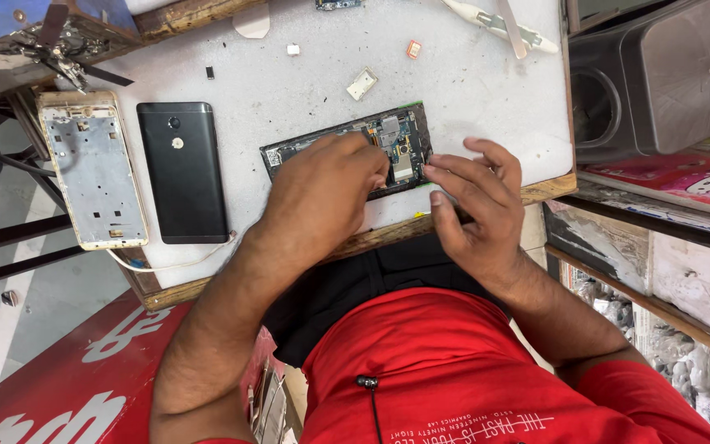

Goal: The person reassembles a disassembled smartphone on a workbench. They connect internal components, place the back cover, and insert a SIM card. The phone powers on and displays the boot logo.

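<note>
White worktop (306, 90): scuffed, small loose bits scattered on it
Around: black back cover (182, 173) and pale phone frame (92, 168) lie well left, tweezers (499, 25) at the far edge
Opened phone (396, 144): mid-table, circuit board showing, half hidden by knuckles
Left hand (322, 193): curled on the phone, fingertips pressing it
Right hand (474, 205): loosely open beside the phone's end, can't tell if it holds anything
Red sign (84, 378): lower left, white lettering

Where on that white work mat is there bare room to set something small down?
Bare mat lies between the black back cover and the opened phone, and right of the right hand. It is crowded where the left hand covers the phone.
</note>
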